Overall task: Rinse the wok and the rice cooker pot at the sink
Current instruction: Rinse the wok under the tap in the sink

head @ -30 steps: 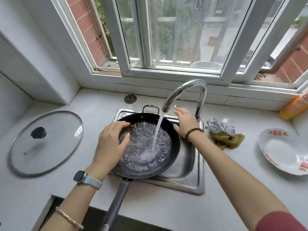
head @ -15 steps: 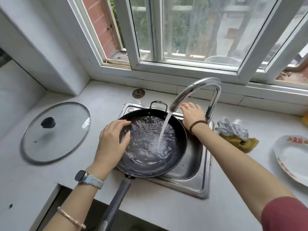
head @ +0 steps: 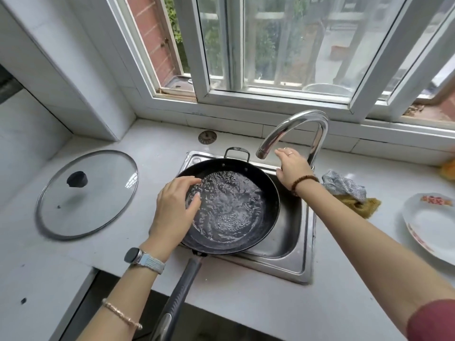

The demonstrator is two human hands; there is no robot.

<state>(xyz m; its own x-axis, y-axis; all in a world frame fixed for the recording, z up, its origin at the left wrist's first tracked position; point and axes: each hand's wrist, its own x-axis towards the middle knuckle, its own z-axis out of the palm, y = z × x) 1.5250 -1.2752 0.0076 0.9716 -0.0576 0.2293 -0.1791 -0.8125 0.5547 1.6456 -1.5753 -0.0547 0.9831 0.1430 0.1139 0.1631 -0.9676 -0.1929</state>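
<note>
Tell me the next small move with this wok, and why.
Probably sweep the left hand round inside the wok to loosen residue. No stream falls from the faucet, the wok holds a shallow pool of water, and the left hand rests at its edge. The right hand is open by the faucet base.

white tiled counter (head: 246, 303) under a white-framed sliding window (head: 283, 45), brick wall (head: 147, 28) outside, soft daylight

A home kitchen: a steel sink (head: 299, 264) with a curved faucet (head: 293, 124) is set into a white counter (head: 152, 153) under a sliding window (head: 270, 45), a glass pot lid (head: 103, 193) left of the sink and a plate (head: 428, 225) at the counter's right edge.
</note>
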